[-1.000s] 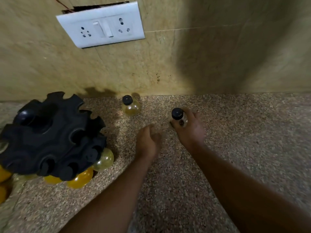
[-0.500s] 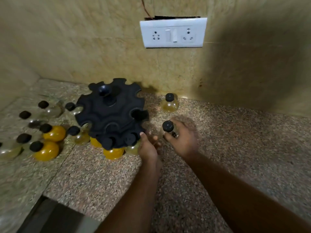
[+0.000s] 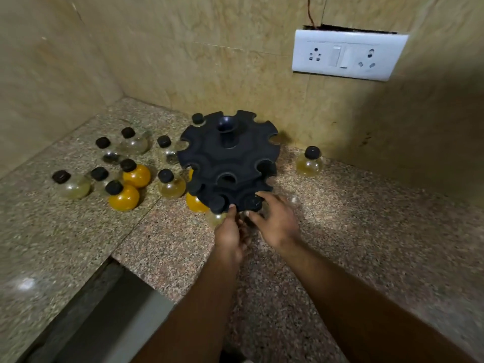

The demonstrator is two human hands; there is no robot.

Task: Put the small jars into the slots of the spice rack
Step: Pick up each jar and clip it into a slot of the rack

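**Jar brought up to the rack's front slot**

A second ago the right hand [image 3: 277,224] held the jar [image 3: 255,202] out on the open surface [image 3: 366,244], well to the right of the rack [image 3: 227,158]. Half a second ago it was partway over. Now the jar's black cap sits right at the rack's lower tier, on the side facing the front edge of the surface, just beside a slotted cap [image 3: 217,204]. The right grip is clamped on the jar, a finger over its cap and the thumb below; the glass body is blurred.

The left hand [image 3: 227,234] has left the bare surface and come up to the same rim, its thumb touching the rack by the slotted cap. Its fingers are hidden, so I cannot tell whether that grip is closed.

This looks like the insertion itself, with the left hand probably steadying the rack. I cannot tell whether the jar is seated yet.

Plenty remains. The loose jars [image 3: 136,175] stand toward the back left corner, a lone jar [image 3: 310,163] stands by the back edge to the right of the rack, and the upper tier's slots look unfilled.
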